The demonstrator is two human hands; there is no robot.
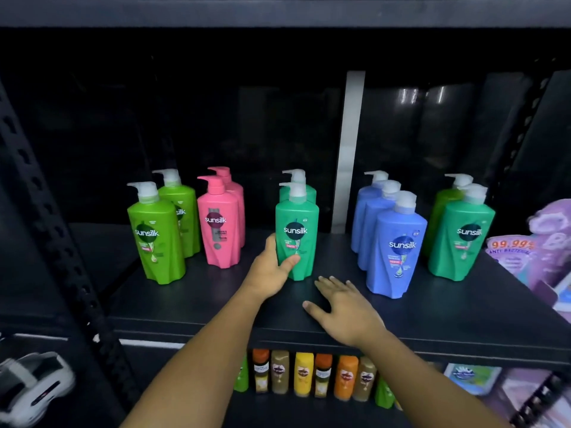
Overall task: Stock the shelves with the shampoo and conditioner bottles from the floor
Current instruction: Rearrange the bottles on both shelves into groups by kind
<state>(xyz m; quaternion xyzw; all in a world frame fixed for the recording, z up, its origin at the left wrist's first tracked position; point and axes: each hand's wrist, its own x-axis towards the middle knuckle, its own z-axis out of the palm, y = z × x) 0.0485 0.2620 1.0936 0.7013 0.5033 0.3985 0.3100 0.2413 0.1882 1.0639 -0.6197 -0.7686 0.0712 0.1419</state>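
Pump bottles stand in rows on a dark shelf [197,298]. My left hand [272,270] grips the lower part of a teal green bottle [298,230] at the shelf's middle, thumb across its front; a second teal bottle stands right behind it. My right hand [343,307] hovers flat over the shelf, fingers spread, holding nothing, just right of that bottle. To the left stand two lime green bottles [154,236] and two pink bottles [217,223]. On the right are three blue bottles [398,245] and a teal bottle [460,239] with a lime one behind it.
A black perforated upright [46,217] runs down the left side. Purple packages [537,251] crowd the shelf's right end. Several small orange, yellow and brown bottles [312,375] fill the shelf below. A white device [31,384] lies at the lower left.
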